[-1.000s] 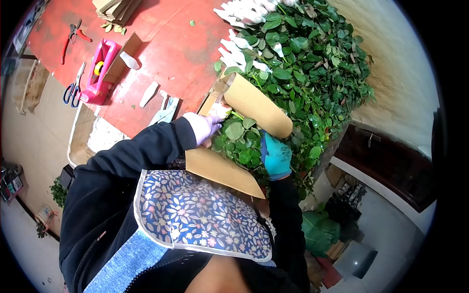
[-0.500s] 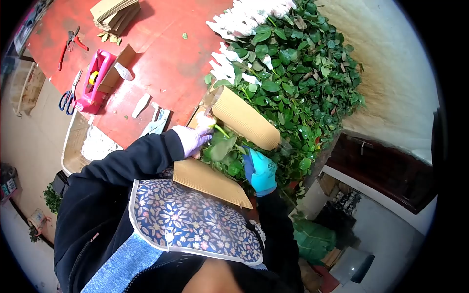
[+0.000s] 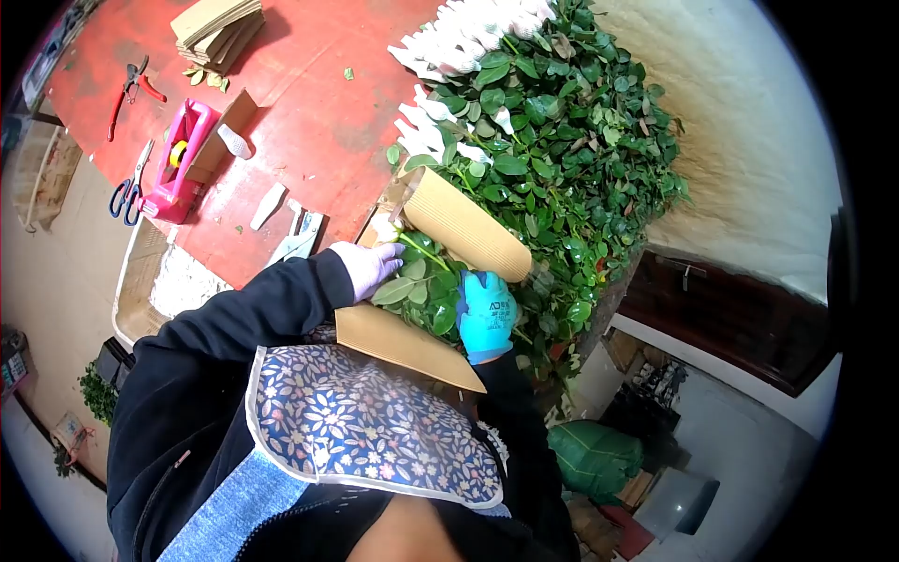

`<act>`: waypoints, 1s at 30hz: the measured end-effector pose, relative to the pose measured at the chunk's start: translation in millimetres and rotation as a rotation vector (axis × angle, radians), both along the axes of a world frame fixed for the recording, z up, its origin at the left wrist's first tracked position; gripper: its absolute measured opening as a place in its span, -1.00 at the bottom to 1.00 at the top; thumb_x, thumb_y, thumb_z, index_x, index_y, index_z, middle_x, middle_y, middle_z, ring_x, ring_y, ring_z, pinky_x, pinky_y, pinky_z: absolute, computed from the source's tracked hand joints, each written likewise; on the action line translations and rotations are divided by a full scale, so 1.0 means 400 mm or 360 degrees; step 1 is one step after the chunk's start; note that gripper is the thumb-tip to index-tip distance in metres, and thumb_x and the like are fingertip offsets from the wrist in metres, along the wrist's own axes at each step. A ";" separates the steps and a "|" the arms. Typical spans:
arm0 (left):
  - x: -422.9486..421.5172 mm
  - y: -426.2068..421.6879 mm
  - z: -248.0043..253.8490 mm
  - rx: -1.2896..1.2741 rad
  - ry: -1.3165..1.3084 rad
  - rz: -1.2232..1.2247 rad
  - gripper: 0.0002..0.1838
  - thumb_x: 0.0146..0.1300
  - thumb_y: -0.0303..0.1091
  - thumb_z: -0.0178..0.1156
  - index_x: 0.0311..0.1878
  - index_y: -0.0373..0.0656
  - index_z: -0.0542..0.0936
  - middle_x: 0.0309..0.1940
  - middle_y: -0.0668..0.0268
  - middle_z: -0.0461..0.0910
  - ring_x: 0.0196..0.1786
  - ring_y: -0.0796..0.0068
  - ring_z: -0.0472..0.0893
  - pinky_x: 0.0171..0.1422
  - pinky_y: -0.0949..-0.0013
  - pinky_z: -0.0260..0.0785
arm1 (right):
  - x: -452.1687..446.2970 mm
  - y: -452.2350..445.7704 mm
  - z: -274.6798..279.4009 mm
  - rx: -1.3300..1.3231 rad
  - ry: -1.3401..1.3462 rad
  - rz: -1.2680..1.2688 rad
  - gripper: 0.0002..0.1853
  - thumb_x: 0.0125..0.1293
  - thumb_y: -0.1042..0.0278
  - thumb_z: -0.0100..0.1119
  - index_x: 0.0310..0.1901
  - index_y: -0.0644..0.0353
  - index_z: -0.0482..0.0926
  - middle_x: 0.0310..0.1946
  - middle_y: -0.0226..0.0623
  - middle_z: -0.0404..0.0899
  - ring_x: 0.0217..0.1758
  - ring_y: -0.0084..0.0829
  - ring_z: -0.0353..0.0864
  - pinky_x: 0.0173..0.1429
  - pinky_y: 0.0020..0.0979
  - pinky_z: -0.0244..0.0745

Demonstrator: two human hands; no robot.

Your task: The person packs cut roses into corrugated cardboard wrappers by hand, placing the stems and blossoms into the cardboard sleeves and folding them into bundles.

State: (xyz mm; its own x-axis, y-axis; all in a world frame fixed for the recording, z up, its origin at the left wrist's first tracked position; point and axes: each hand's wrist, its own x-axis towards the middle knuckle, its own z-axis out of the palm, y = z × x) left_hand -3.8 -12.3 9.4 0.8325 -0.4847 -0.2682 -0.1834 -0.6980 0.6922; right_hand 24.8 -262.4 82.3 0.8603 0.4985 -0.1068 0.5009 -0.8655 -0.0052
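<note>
My left hand [image 3: 371, 270], in a lavender glove, lies with its fingers stretched over the leaves, just beside a white rose [image 3: 385, 227]; its thumb is hidden. The rose's green stem slants down toward my right hand [image 3: 486, 315], in a blue glove, whose fingers curl round leafy rose stems [image 3: 428, 288]. These lie between two raised flaps of a corrugated cardboard wrapper [image 3: 468, 225], one on the far side and one against the floral apron [image 3: 365, 412]. The stem ends beneath my right hand cannot be seen.
A big heap of leafy roses [image 3: 571, 159] with white-netted heads fills the table's right side. On the red table [image 3: 309, 103] are a pink tape dispenser [image 3: 183, 164], scissors [image 3: 131, 184], red-handled pruners [image 3: 128, 94], a cardboard stack [image 3: 217, 33], loose white nets [image 3: 269, 206] and a stapler-like tool [image 3: 302, 234].
My right hand has shifted left and up along the stems, its back now turned upward. My left hand has slid slightly off the white rose head, leaving the stem more exposed.
</note>
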 end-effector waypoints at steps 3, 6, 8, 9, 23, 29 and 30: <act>0.000 0.002 -0.034 -0.0099 -0.0091 -0.0057 -0.55 0.28 -0.26 0.12 0.23 -0.17 0.50 0.32 0.23 0.37 -0.33 0.25 0.68 -0.26 0.25 0.57 | 0.002 -0.024 -0.027 -0.0045 0.0004 0.0007 -0.73 0.14 0.45 0.18 -0.09 0.13 0.62 -0.28 -0.19 0.49 -0.19 -0.10 0.54 -0.21 -0.12 0.47; -0.003 -0.003 -0.038 -0.0225 0.0026 0.0031 -0.55 0.24 -0.28 0.18 0.20 -0.17 0.52 0.30 0.26 0.40 -0.32 0.25 0.68 -0.26 0.25 0.57 | -0.003 -0.046 -0.049 -0.0087 0.0028 -0.0032 -0.75 0.09 0.48 0.16 -0.15 0.14 0.60 -0.29 -0.20 0.48 -0.21 -0.12 0.53 -0.23 -0.15 0.47; 0.003 -0.001 -0.032 -0.0209 0.0035 0.0042 -0.54 0.21 -0.29 0.22 0.19 -0.17 0.53 0.29 0.29 0.41 -0.32 0.25 0.68 -0.26 0.25 0.57 | 0.006 -0.056 -0.057 -0.0132 0.0125 -0.0094 -0.78 0.07 0.49 0.16 -0.19 0.14 0.58 -0.30 -0.20 0.48 -0.20 -0.12 0.53 -0.24 -0.16 0.47; 0.003 0.001 -0.029 -0.0187 0.0017 0.0020 -0.54 0.21 -0.28 0.23 0.19 -0.16 0.53 0.29 0.29 0.41 -0.32 0.25 0.68 -0.26 0.25 0.57 | 0.006 -0.059 -0.056 -0.0128 0.0124 -0.0105 -0.78 0.07 0.49 0.16 -0.19 0.14 0.58 -0.30 -0.20 0.48 -0.20 -0.12 0.53 -0.24 -0.16 0.47; 0.019 0.017 -0.002 -0.0096 -0.0221 -0.0219 -0.52 0.24 -0.24 0.18 0.23 -0.13 0.50 0.31 0.20 0.39 -0.17 0.18 0.68 -0.10 0.21 0.57 | 0.023 -0.068 -0.067 -0.0269 0.0144 -0.0017 -0.78 0.09 0.40 0.23 -0.18 0.08 0.54 -0.24 -0.14 0.51 -0.24 -0.11 0.61 -0.27 -0.14 0.57; 0.040 0.027 0.067 -0.0046 -0.0472 -0.0299 -0.47 0.20 -0.27 0.22 0.26 -0.14 0.47 0.35 0.13 0.35 -0.21 0.12 0.68 -0.14 0.18 0.56 | 0.032 -0.082 -0.076 -0.0172 0.0060 0.0139 -0.80 0.07 0.42 0.24 -0.22 0.09 0.55 -0.27 -0.17 0.52 -0.26 -0.17 0.62 -0.28 -0.17 0.56; 0.045 0.023 0.071 0.0017 -0.0493 -0.0315 -0.46 0.19 -0.27 0.23 0.26 -0.13 0.47 0.37 0.14 0.33 -0.21 0.13 0.68 -0.15 0.18 0.56 | 0.035 -0.077 -0.066 -0.0154 0.0088 0.0126 -0.82 0.07 0.44 0.23 -0.24 0.10 0.56 -0.28 -0.17 0.52 -0.27 -0.18 0.63 -0.31 -0.18 0.54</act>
State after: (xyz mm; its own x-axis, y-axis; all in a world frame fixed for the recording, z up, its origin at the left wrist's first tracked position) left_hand 14.1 -3.1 37.8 0.7656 -0.6429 -0.0243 -0.5151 -0.6351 0.5757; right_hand 38.8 -293.1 56.0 0.8102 0.5495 -0.2038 0.5688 -0.8211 0.0472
